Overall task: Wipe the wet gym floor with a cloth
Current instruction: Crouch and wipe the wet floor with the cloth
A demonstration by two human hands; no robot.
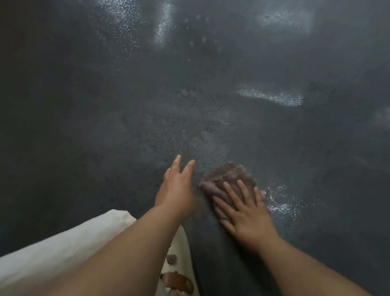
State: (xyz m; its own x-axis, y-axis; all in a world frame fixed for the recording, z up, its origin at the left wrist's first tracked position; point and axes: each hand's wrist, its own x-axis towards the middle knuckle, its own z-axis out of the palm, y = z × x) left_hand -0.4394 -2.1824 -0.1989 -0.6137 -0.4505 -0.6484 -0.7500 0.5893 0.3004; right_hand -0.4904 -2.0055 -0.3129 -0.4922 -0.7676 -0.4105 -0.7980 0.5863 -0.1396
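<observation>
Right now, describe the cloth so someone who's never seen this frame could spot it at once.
Start from the dark, wet floor that fills the view, then follow the right hand near the lower middle. Its straight fingers press flat on the cloth, a small, crumpled, brownish-mauve wad beside the open left hand. It is the only soft, coloured thing on the floor; the pale patches around it are just glare on water.

Both arms reach forward — left hand (175,191) open, fingers straight; right hand (244,214) flat, fingers spread, palm down — bare forearms.

No text, label, brand, number or sign can be read anywhere in view.
</observation>
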